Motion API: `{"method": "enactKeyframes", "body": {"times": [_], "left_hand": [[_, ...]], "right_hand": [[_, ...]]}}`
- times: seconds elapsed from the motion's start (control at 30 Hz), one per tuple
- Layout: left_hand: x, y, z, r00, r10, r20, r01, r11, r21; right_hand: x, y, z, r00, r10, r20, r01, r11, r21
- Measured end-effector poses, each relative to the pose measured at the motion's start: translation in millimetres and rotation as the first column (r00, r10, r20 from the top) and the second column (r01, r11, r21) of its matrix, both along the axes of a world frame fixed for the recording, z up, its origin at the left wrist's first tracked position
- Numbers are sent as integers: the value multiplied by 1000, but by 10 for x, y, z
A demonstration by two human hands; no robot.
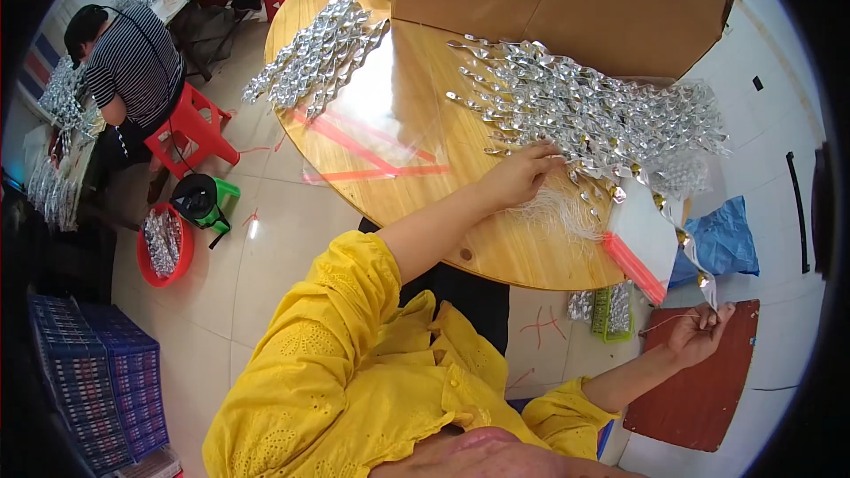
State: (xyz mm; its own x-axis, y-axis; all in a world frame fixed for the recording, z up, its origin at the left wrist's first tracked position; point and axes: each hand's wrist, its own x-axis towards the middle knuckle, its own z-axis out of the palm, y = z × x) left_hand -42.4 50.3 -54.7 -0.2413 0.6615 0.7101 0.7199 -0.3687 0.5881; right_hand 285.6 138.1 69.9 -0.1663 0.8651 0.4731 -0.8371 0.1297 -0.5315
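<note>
Silver twisted strips lie in a broad pile across the right side of the round wooden desk. One long strip runs from the pile past the desk's right edge, and its end sits in the grip of the right hand — thumb and fingers pinched on the tip, out beyond the desk. The left hand is over the desk, at the pile's near edge, with fingers curled; I cannot tell whether its grip is closed on anything. Pale loose threads spread on the desk just beside that hand. A smaller silver bundle lies at the desk's far left, near clear plastic with red bands. At the desk's far side stands a cardboard box — beyond its right edge, a blue bag.
</note>
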Motion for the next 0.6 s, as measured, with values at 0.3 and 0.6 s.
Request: {"method": "enactKeyframes", "body": {"times": [0.3,0.6], "left_hand": [[-89,-656,661,560,-367,743,708,677,-199],[540,-1935,534,642,-118,758,556,753,-353]], "right_hand": [[-795,-616,-581,741,671,-41,-624,664,-411],[-1789,-1540,-809,538,682,496,-632,715,-297]]}}
